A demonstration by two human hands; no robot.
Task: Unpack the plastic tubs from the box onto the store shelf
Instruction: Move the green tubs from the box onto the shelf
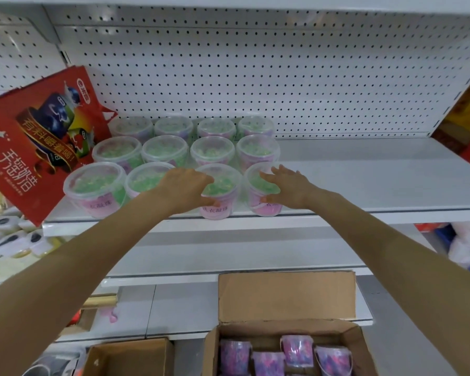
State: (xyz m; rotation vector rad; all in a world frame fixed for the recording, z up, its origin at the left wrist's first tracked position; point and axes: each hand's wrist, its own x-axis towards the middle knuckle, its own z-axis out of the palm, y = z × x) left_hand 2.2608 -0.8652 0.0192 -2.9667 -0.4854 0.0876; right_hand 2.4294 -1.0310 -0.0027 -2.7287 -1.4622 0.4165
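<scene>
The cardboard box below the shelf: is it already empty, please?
No, several pink-and-purple tubs sit inside the open cardboard box.

- Twelve clear tubs (166,150) of green beads, pink-labelled, stand upright in three rows of four on the white shelf (364,169).
- Open cardboard box (360,346) below holds more.

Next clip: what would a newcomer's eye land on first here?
Twelve clear plastic tubs of green beads with pink labels stand in three rows on the white metal shelf; the left hand holds the third front tub and the right hand the fourth front tub. A red printed bag leans at the shelf's left end, and an open cardboard box below holds more tubs.
</scene>
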